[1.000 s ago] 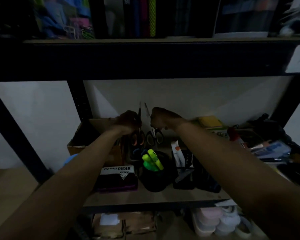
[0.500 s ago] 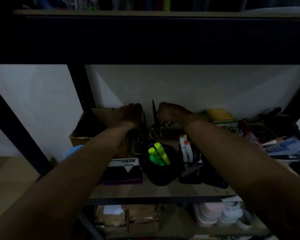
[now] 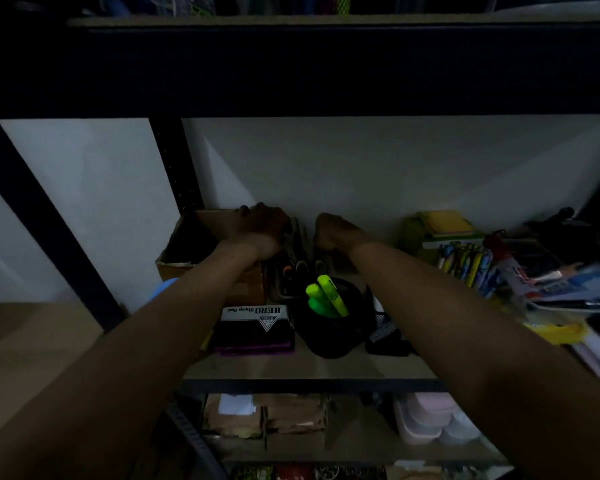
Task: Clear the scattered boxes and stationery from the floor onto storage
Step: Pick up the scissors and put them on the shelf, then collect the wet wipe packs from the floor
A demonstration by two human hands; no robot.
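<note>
Dark metal shelving (image 3: 174,174) with a pale board shelf (image 3: 312,368), seen dimly from the head view, both forearms stretched to the back of it. Left hand (image 3: 262,225) curled, knuckles up, resting at the near-right corner of an open cardboard box (image 3: 201,247); whether those fingers pinch anything cannot be told in this light. Right hand (image 3: 333,232) likewise curled into a loose fist just right of it, fingers folded under and hidden, grip not readable. Between the two hands, scissors (image 3: 297,251) standing upright in a holder, blades pointing up, orange and dark handle loops low, long axis near vertical and leaning slightly back. Scissors nearer the left hand, almost touching its knuckles; right hand a little apart to the right. Probably the seating of the scissors in their holder, so any next move turns on that narrow upright gap between the fists. In front: a black cup (image 3: 329,327) of green highlighters (image 3: 326,299), a mesh pen holder (image 3: 383,332) beside it, a "HERO" stamp pad box (image 3: 255,327) to the left. Off right, yellow sticky notes (image 3: 442,223), a row of pens (image 3: 465,261) and blurred clutter. Below, brown cartons (image 3: 264,420) and pale lidded tubs (image 3: 426,420).
</note>
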